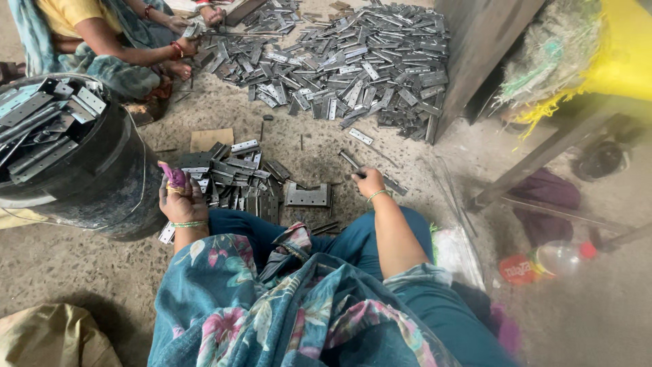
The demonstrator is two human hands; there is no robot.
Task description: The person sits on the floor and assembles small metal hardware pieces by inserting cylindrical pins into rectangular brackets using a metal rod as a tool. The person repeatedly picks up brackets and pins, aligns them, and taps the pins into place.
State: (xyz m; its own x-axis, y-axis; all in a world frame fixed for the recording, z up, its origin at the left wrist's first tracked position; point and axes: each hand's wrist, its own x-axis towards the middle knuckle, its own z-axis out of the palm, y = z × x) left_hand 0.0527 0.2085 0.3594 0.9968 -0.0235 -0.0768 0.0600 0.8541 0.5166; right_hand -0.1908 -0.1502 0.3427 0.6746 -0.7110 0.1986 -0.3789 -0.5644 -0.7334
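Item: hinge work on a concrete floor (81, 272), seen from the head.

Left hand (182, 198): raised, back to the camera, one finger wrapped in a purple cover; it rests over the near pile (234, 178) of hinge leaves just ahead of the knees. Whether it grips a leaf cannot be told, since the palm is hidden.

Right hand (369, 181): closed round the end of a thin rod (352, 162), which lies along the floor away from the person.

Open hinge (308, 196): flat on the floor between the two hands, just beside the near pile, touched by neither.

Bucket (102, 183): black, left of the left hand, filled with longer hinge leaves.

Far heap (353, 68): large spread of loose hinges, well apart from the hands; a second person's hands (183, 41) work at its left edge.

Also: cardboard scrap (211, 138) behind the near pile; plastic bottle (553, 259) at far right; metal frame leg (543, 153).

Handling note (a judgement): the rod wants a firm hold near its end so it stays in line with the hinge knuckles; steady the leaf flat with the left hand, keeping the covered finger off sharp edges, and draw stock from the near pile rather than reaching to the far heap.
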